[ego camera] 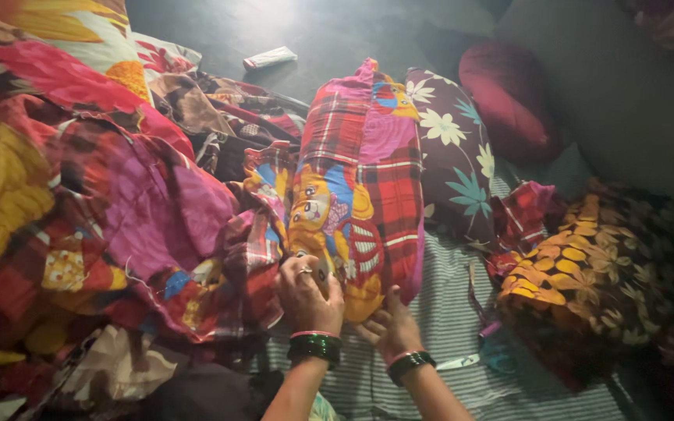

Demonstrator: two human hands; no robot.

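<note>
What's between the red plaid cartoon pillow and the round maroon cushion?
A dark purple floral pillow lies between the plaid pillow and the maroon cushion, in the head view.

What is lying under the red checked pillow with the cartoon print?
The red checked pillow rests on a grey striped sheet, with the right hand slipped beneath its near end. The pillow covers whatever else lies below.

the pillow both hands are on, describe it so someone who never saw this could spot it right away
Start at the striped grey sheet and find the left hand and right hand near the bottom middle. They hold the lower end of the red plaid pillow, which stands on end. Unlike the dark floral pillow right behind it, it has a yellow cartoon bear print.
</note>
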